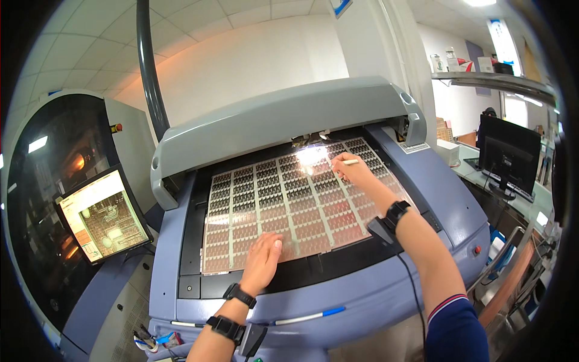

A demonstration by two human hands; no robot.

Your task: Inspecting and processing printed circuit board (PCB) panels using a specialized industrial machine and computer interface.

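A large flat panel [295,232], printed with a grid of small repeated dark and reddish patterns, lies on the black bed of a blue-grey machine. My left hand [263,259] rests on the panel's near edge, fingers stretched out and holding nothing. Farther off and to the right, my right hand [356,174] is closed round a slim pale pen-like tool [350,161] over the panel's far part. The tool's working end is hidden by my fingers. A bright patch of light glares on the panel just left of that hand. Black straps with devices circle both my wrists.
A grey bridge [283,111] spans the machine behind the panel. At left, a monitor [107,216] shows a circuit-like picture. A blue-and-white pen [310,316] lies on the front ledge, near a pen holder [145,341]. A black cable [413,283] hangs below my right forearm.
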